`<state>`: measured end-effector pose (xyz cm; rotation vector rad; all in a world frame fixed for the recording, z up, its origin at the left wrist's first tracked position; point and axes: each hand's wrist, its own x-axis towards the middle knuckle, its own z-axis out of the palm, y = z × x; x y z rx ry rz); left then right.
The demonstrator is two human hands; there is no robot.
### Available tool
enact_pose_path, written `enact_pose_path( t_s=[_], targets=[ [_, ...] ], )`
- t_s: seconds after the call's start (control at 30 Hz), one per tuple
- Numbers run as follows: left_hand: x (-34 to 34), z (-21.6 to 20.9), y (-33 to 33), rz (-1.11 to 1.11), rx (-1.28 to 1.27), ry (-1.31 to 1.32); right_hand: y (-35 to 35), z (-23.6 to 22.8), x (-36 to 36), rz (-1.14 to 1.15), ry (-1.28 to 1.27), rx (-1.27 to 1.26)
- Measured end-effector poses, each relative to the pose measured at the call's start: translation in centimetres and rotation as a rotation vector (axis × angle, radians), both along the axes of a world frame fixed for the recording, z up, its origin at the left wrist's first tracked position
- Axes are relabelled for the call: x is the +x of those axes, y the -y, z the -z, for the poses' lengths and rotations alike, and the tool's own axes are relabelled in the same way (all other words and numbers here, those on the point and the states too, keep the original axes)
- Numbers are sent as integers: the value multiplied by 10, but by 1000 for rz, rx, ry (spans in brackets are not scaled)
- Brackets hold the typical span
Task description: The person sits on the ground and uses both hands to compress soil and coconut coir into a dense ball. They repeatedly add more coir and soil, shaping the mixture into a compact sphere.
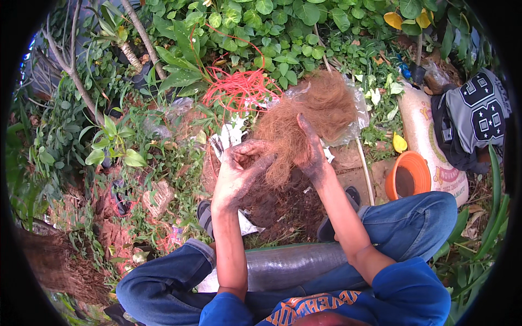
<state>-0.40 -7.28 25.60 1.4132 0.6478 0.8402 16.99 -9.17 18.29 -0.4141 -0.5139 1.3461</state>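
Observation:
Between my two soil-stained hands is a loose tuft of brown coconut fibre (276, 142). My left hand (246, 167) is curled, its fingers closed on the tuft's left side. My right hand (312, 155) grips the other side, one finger pointing up and away; fibre partly hides the rest. Just beyond, a bigger heap of coconut fibre (330, 103) rests on a clear plastic sheet (360, 108). Dark loose soil (280, 209) lies below my hands, between my sandalled feet.
Tangled red plastic string (242, 89) lies beyond my left hand. To the right stand an orange pot (410, 176) and a filled white sack (427, 130) beside grey-and-black clothing (478, 111). A thin stick (365, 171) lies near my right foot. Leafy plants (283, 22) line the far side.

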Motion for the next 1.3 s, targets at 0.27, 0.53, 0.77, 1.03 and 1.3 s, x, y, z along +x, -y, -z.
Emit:
enact_pose_path(
  t_s=[0.27,0.53,0.77,1.03,1.3],
  targets=[
    [5,10,-14,-356,795,-458,-2,1,-22,-150,-92,113],
    [-6,7,-19,-334,697,-396,9,1,-28,-81,201,-200],
    [-29,40,-55,-647,52,215,8,39,-10,140,344,108],
    [-23,-8,-9,12,57,-914,25,4,17,106,115,-208],
    [-2,8,-3,135,-44,-200,35,-39,5,-85,481,-183]
  ],
)
